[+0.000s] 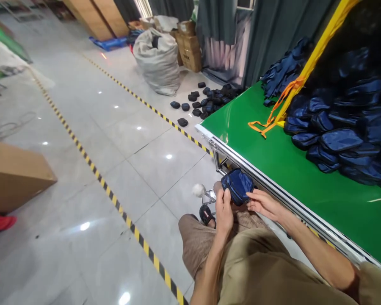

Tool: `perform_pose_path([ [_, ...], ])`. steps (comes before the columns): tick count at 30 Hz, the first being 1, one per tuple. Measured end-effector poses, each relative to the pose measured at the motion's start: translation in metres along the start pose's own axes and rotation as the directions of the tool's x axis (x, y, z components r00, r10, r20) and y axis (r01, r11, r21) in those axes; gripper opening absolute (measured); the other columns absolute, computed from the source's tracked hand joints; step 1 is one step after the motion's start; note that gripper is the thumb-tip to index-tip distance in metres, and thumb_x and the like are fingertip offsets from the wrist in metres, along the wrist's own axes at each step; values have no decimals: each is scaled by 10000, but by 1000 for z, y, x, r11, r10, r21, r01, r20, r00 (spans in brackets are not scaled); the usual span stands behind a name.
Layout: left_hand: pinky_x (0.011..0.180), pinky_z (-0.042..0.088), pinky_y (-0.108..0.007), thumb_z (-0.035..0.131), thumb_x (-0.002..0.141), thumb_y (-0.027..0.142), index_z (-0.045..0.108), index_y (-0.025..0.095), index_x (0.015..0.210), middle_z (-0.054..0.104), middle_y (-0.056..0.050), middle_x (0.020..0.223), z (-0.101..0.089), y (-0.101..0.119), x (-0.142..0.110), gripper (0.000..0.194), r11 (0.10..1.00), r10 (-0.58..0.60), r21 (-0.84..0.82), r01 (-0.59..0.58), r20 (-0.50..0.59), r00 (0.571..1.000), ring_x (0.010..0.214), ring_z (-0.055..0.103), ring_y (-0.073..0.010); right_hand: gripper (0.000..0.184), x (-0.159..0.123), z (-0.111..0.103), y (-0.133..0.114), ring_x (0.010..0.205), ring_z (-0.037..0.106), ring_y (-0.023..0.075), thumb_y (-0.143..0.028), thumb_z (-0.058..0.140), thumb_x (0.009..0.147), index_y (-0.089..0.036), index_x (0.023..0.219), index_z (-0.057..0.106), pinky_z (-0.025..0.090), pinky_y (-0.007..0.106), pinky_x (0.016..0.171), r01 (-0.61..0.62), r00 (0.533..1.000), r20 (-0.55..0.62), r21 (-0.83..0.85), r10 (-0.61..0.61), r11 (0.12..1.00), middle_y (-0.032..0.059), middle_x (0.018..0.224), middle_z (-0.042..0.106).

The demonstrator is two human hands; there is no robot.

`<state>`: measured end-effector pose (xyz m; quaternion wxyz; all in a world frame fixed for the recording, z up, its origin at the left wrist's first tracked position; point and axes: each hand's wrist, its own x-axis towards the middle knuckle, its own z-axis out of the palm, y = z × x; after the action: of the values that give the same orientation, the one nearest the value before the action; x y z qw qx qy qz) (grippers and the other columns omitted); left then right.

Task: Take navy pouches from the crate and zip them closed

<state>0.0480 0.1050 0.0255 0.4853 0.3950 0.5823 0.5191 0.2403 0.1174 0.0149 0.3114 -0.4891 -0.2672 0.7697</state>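
Note:
A small dark-blue zippered pouch [238, 185] is held over my lap, just beside the table edge. My left hand [224, 209] grips its near left side, thumb and fingers closed on the fabric. On the pouch's right side my right hand [264, 204] pinches the edge between thumb and fingers. Many similar blue pouches [339, 142] lie heaped on the green table [241, 120] to my right.
More pouches [214, 99] are scattered on the floor beyond the table corner, near a big white sack [158, 59] and cardboard boxes [189, 51]. Yellow-black tape [114, 197] marks the floor. A yellow frame bar [311, 63] rises from the table. A large carton [15, 173] stands at left.

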Motion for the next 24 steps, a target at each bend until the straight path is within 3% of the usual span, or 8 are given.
perform_pose_path([
  [2, 722, 410, -289, 529, 1076, 662, 533, 251, 812, 509, 34, 755, -8, -1, -3, 489, 989, 48, 143, -48, 5, 999, 721, 472, -169, 527, 2, 1, 5, 762, 683, 199, -699, 860, 842, -226, 958, 662, 606, 354, 749, 0, 991, -126, -281, -36, 960, 38, 854, 717],
  [4, 717, 370, -306, 512, 1096, 576, 502, 265, 807, 490, 39, 731, -12, -5, -7, 425, 963, 89, 254, -88, 7, 996, 697, 463, -179, 520, 1, 5, 4, 901, 709, 239, -727, 779, 894, -243, 1042, 661, 607, 390, 842, 88, 942, -232, -528, -243, 845, 55, 960, 736],
  [8, 735, 367, -327, 504, 1102, 434, 516, 274, 834, 529, 19, 733, -7, -12, -16, 313, 929, 134, 341, -147, 63, 989, 700, 514, -201, 444, -3, 34, -5, 1202, 677, 264, -651, 605, 1039, -275, 1266, 667, 537, 408, 1060, 293, 860, -100, -706, -501, 645, 94, 1311, 718],
  [11, 745, 381, -335, 496, 1096, 418, 522, 274, 842, 560, -1, 751, -6, -12, -22, 293, 923, 155, 344, -173, 81, 985, 712, 542, -210, 419, 1, 54, -6, 1002, 665, 253, -620, 497, 1096, -259, 976, 670, 517, 384, 950, 316, 849, -23, -779, -527, 542, 72, 1070, 720],
  [16, 709, 391, -325, 462, 1104, 462, 521, 276, 835, 546, 9, 723, -32, -15, -34, 332, 924, 122, 360, -127, 38, 992, 674, 523, -200, 614, 19, 25, -13, 747, 558, 218, -786, 480, 1040, -228, 836, 635, 452, 327, 701, 262, 837, -168, -713, -521, 651, 22, 773, 641],
  [19, 709, 418, -325, 466, 1094, 532, 534, 275, 850, 552, 8, 736, -47, -22, -37, 361, 922, 71, 380, -75, 24, 997, 694, 527, -204, 647, 20, 1, -24, 667, 500, 190, -805, 503, 1035, -218, 788, 620, 387, 302, 606, 267, 757, -242, -733, -606, 626, -2, 684, 593],
  [21, 743, 459, -334, 449, 1093, 579, 544, 272, 887, 584, -2, 774, -48, -22, -35, 382, 940, 1, 342, -1, 1, 1000, 742, 565, -213, 589, 13, 4, -28, 652, 511, 181, -705, 521, 1094, -215, 791, 643, 388, 306, 610, 315, 674, -153, -826, -723, 468, -2, 695, 608],
  [24, 895, 534, -352, 479, 1092, 571, 597, 255, 1130, 711, -51, 1034, -41, -9, -32, 339, 984, -84, 151, 96, -84, 993, 959, 676, -229, 395, -2, 37, -25, 736, 624, 194, -485, 545, 1169, -207, 964, 736, 459, 319, 714, 470, 527, 219, -880, -821, 68, 39, 836, 722],
])
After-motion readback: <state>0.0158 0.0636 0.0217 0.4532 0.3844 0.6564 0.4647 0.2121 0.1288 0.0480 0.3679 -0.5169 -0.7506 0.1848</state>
